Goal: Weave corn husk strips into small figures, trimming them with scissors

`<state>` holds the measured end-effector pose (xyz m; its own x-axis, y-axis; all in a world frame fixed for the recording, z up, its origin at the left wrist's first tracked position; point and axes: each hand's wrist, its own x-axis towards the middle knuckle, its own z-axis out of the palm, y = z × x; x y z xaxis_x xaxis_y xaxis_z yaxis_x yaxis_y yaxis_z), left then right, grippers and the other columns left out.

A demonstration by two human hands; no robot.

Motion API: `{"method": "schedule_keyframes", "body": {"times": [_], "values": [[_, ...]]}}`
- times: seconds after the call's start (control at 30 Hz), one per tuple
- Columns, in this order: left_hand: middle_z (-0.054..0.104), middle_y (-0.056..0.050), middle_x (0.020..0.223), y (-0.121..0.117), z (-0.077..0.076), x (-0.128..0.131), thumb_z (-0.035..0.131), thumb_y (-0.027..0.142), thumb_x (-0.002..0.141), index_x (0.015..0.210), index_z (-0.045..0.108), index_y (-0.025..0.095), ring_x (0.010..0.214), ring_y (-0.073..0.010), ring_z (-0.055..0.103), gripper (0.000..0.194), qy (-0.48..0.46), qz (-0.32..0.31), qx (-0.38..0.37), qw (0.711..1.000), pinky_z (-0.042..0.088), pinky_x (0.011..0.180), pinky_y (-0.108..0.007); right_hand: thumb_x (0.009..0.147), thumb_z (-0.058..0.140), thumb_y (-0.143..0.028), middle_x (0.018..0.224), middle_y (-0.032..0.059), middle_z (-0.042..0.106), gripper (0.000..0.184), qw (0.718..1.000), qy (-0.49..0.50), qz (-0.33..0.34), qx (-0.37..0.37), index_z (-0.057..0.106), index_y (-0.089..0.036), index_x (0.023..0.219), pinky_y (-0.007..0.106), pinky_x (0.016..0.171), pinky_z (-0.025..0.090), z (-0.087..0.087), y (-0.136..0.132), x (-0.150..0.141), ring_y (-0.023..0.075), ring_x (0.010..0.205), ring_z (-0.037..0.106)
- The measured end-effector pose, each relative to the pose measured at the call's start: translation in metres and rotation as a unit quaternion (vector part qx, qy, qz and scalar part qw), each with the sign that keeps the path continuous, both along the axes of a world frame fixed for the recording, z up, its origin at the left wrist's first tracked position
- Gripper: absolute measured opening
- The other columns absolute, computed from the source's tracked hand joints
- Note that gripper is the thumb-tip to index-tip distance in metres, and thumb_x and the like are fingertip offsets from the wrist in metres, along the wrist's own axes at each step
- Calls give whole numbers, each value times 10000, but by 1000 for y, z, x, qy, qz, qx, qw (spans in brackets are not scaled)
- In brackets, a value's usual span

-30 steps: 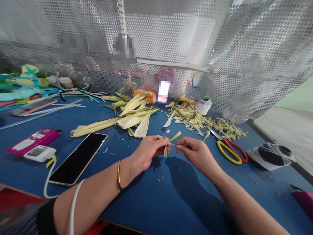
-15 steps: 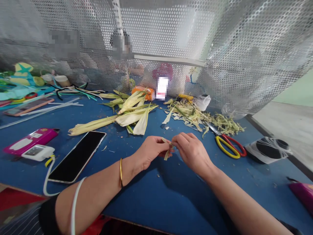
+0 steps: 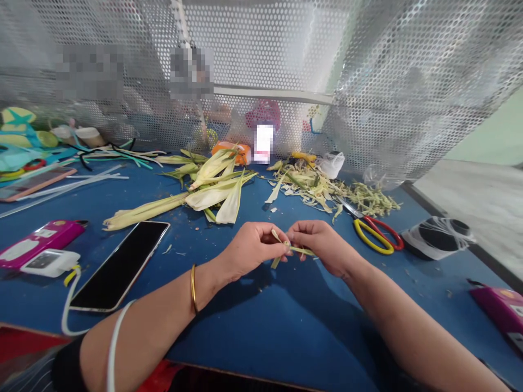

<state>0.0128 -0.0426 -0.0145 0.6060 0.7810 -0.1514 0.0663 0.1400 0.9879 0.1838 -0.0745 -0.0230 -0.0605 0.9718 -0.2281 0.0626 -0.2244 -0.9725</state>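
My left hand (image 3: 257, 244), with a gold bangle (image 3: 193, 288) at the wrist, pinches a thin pale-green corn husk strip (image 3: 301, 251) between thumb and fingers. My right hand (image 3: 316, 242) is closed on the same strip, its fingertips almost touching the left ones. One short end pokes up and another hangs below the left fingers; the middle is partly hidden. Beyond the hands lies a pile of corn husks (image 3: 220, 193). To its right is a heap of shredded husk pieces (image 3: 302, 185), with red-and-yellow scissors (image 3: 378, 234) beside it.
A dark phone (image 3: 122, 267) and a magenta pouch (image 3: 44, 242) with a white device lie on the blue table (image 3: 245, 332) at left. At right are a black spool in clear wrap (image 3: 439, 238) and another magenta pouch (image 3: 500, 310). Perforated sheeting (image 3: 269, 54) hangs behind.
My right hand has turned and its fingers have shifted, so more of the strip now shows between the hands. The whole scene has slid slightly left in view.
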Motion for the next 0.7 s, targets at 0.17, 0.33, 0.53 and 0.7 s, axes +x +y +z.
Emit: {"method": "schedule_keyframes", "body": {"times": [0.17,0.33,0.53,0.7], "values": [[674,-6,655,3,3,-1,696,204,694,731,658,165,631,-133,644,65,-21,44,56,997,491,639,-244,593,836,-371,514,-43,563,292,994,95,16,-54,653,-146,628,202,446,358,-3,2,2,55,432,463],[677,-7,660,7,0,-2,682,240,710,751,651,171,620,-132,629,86,13,137,123,983,473,608,-233,622,819,-428,559,-43,561,334,989,144,1,-36,660,-142,687,212,488,396,-8,-1,-10,52,438,474],[662,10,648,11,-7,-5,654,215,725,770,667,169,552,-101,563,66,46,163,187,968,431,527,-204,860,578,-369,598,-20,583,235,986,-94,-40,129,578,-189,710,245,529,424,-9,-12,-24,111,494,547],[643,20,622,11,-9,-3,649,192,718,761,658,163,540,-94,551,52,39,151,193,969,432,522,-197,957,430,-175,840,55,689,214,801,-445,-19,401,640,-194,920,270,654,395,-8,-19,-22,154,685,594]]}}
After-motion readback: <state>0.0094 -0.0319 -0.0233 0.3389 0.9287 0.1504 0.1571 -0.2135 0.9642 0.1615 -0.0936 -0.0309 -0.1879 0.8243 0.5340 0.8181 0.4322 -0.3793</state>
